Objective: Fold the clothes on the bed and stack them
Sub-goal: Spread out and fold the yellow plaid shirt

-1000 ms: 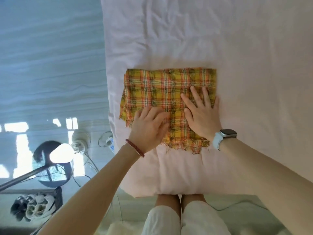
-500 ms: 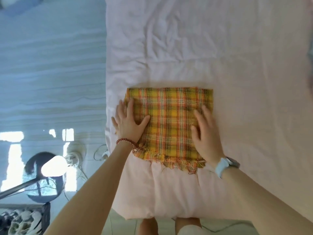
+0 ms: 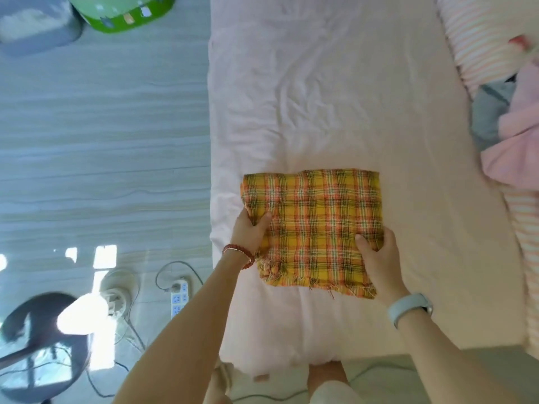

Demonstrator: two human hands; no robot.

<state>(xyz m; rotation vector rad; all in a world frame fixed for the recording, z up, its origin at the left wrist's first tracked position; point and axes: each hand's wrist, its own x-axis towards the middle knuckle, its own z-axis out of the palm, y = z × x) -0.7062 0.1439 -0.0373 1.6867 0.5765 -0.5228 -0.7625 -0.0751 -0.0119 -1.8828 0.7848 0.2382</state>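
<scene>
Yellow-and-orange plaid under both thumbs: the left hand [image 3: 250, 232] pinches the left edge of the folded cloth [image 3: 313, 228], thumb on top and fingers tucked beneath, while the right hand [image 3: 379, 259] grips the right edge the same way, its fingers [image 3: 389, 239] curled round the selvedge. Holding opposite sides like this probably keeps the layers from sliding apart when the square is lifted to a stack (no stack shows yet). It is a thin, loosely woven fabric, softly rumpled, with a frayed fringe along the near edge. It lies near the foot of the bed [image 3: 335, 97], on a creased pale pink sheet; more clothes [image 3: 513, 141], pink and grey, are heaped at the right edge, well apart from it.
</scene>
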